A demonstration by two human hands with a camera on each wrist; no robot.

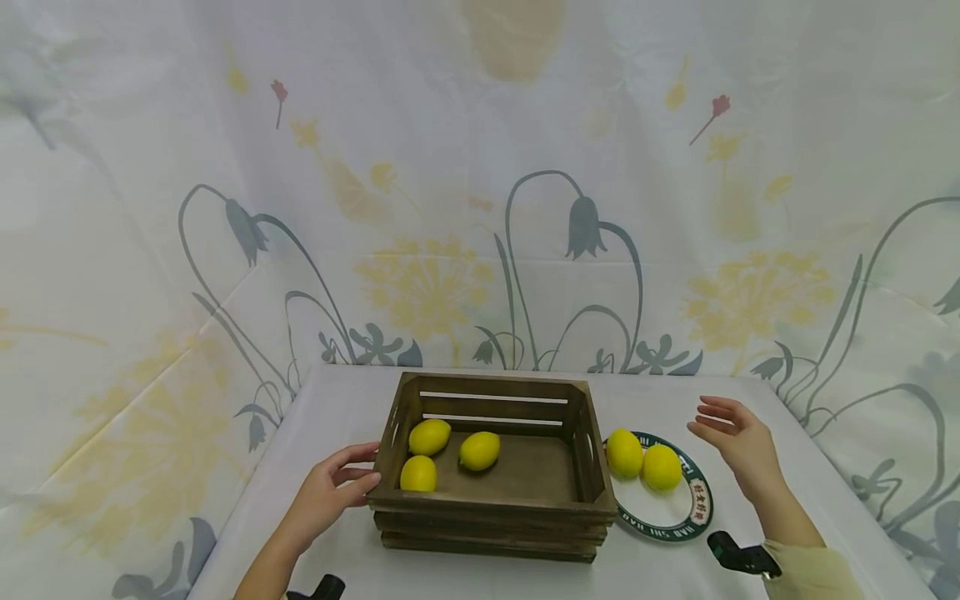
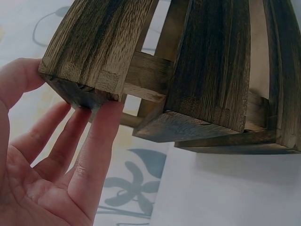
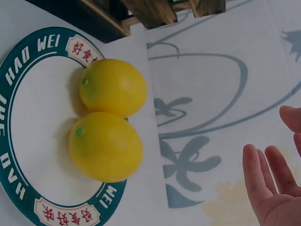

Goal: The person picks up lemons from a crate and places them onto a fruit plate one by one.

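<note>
A brown slatted wooden crate (image 1: 495,521) stands on the table, with three yellow lemons inside: one lemon (image 1: 430,437) at the back left, another lemon (image 1: 418,474) in front of it, and a third lemon (image 1: 480,451) nearer the middle. My left hand (image 1: 333,492) holds the crate's left side, its thumb and fingertips on the end of a slat (image 2: 94,52). To the crate's right, two lemons (image 1: 626,454) (image 3: 106,147) touch each other on a white plate (image 1: 660,530) with a green lettered rim. Beyond the plate, my right hand (image 1: 738,442) hovers with relaxed fingers, holding nothing.
A white cloth covers the table (image 1: 337,400). Behind and at both sides hangs a pale curtain (image 1: 465,300) printed with grey and yellow flowers. The plate sits close against the crate's right side.
</note>
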